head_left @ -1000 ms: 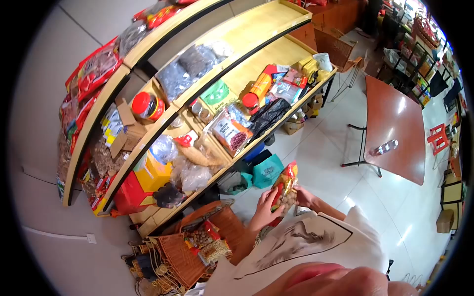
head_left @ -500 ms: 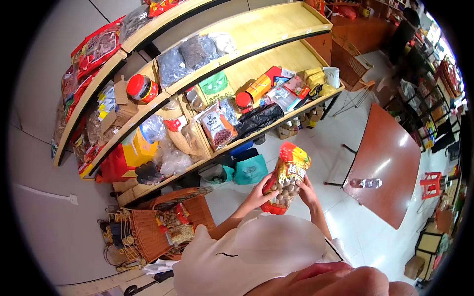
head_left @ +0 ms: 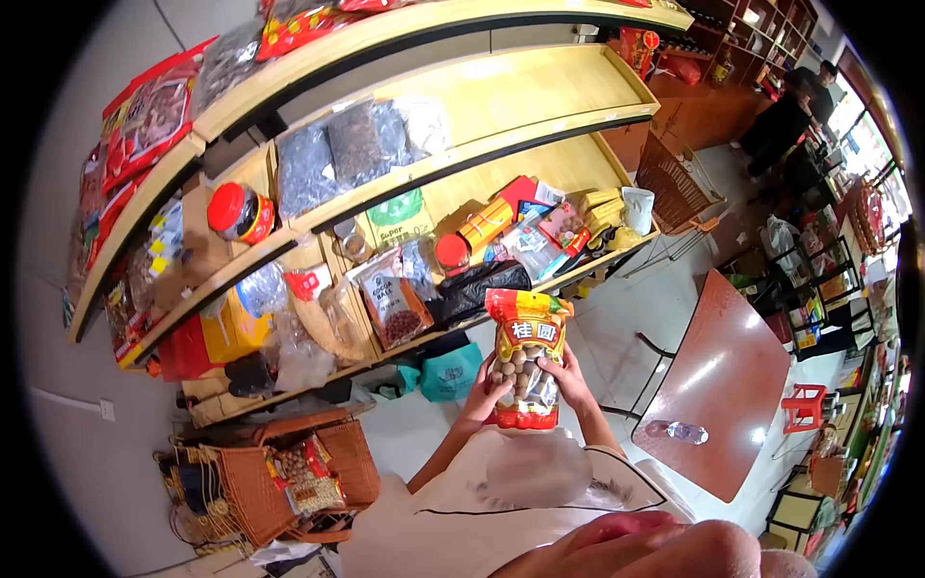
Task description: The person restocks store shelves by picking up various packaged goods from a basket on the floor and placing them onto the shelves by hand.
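Observation:
A red and yellow bag of brown dried longans (head_left: pixel 525 358) is held upright in front of the chest, its printed front facing the camera. My left hand (head_left: pixel 484 393) grips its lower left side, and my right hand (head_left: pixel 568 381) grips its right side with the thumb on the clear window. Behind the bag, the wooden shelf (head_left: pixel 530 82) holds a cocoa ball bag (head_left: pixel 390 301), a black plastic bag (head_left: pixel 480 289) and red-lidded jars, one of them (head_left: pixel 451 252) near the middle.
A wicker chair (head_left: pixel 246 486) with packaged snacks (head_left: pixel 306 474) stands at lower left. To the right is a brown table (head_left: pixel 718 385) with a plastic bottle (head_left: pixel 677 432), and a red stool (head_left: pixel 804 408) beyond. A person (head_left: pixel 785 116) stands in the far background.
The bag has turned upright with its front toward the camera, both hands still on it. The view has swung, so the table sits lower and more of the background shows.

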`<state>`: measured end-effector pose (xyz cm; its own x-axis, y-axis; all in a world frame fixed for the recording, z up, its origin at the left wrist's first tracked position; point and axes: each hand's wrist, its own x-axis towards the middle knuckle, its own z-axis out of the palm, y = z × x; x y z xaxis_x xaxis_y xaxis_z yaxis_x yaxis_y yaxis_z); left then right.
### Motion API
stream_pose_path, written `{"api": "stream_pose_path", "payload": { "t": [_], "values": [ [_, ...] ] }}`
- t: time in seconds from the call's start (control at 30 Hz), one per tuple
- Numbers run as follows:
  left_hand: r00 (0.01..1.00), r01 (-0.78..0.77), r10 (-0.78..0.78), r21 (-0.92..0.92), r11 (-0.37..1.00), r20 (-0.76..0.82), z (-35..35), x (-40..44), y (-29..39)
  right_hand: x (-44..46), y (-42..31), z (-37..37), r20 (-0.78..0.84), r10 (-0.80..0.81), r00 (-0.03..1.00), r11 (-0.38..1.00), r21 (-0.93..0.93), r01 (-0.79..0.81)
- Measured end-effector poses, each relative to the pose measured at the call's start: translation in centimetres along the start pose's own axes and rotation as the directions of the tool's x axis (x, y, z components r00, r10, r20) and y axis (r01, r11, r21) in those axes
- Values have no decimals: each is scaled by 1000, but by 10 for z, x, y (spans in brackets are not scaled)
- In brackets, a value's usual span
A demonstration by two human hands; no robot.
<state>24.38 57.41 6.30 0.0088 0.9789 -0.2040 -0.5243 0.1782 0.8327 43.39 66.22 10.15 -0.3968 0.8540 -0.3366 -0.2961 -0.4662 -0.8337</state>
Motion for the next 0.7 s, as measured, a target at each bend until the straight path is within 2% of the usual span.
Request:
{"api": "stream_pose_path", "payload": {
  "t": [0.13, 0.17, 0.2, 0.27, 0.4, 0.47, 0.53, 0.57, 0.6, 0.67, 0.7],
  "values": [
    [991, -124, 120, 76, 989, 61, 6, 55, 22, 43, -49, 6, 19, -137, 990, 991, -4, 137],
    [995, -90, 84, 134, 987, 46, 21, 63, 49, 57, -59, 4, 33, -145, 989, 989, 15, 144],
    [987, -158, 146, 200, 967, 74, 21, 76, 54, 66, -78, 12, 46, -159, 986, 986, 64, 156],
    [967, -255, 217, 473, 843, 135, 25, 98, 77, 95, -101, 11, 36, -234, 971, 972, 39, 233],
    [908, -414, 378, 536, 735, 182, 35, 152, 100, 155, -151, 9, 18, -208, 978, 971, 124, 204],
    [917, -356, 391, 601, 715, 78, 44, 175, 107, 192, -171, 3, 30, -179, 983, 973, 152, 172],
    [913, -287, 405, 614, 735, -57, 51, 209, 116, 236, -178, -1, 7, -222, 975, 967, 128, 219],
    [846, -433, 533, 585, 685, 3, 46, 233, 115, 254, -197, 6, 61, -218, 974, 971, 112, 210],
    [860, -360, 510, 678, 641, -26, 54, 244, 138, 272, -211, 10, 89, -205, 975, 976, 100, 196],
    [857, -343, 512, 683, 645, -54, 55, 275, 165, 301, -236, 16, 162, -168, 972, 976, 164, 141],
    [821, -362, 570, 750, 554, -25, 57, 288, 181, 316, -245, 20, 200, -173, 964, 973, 186, 136]
  ]
}}
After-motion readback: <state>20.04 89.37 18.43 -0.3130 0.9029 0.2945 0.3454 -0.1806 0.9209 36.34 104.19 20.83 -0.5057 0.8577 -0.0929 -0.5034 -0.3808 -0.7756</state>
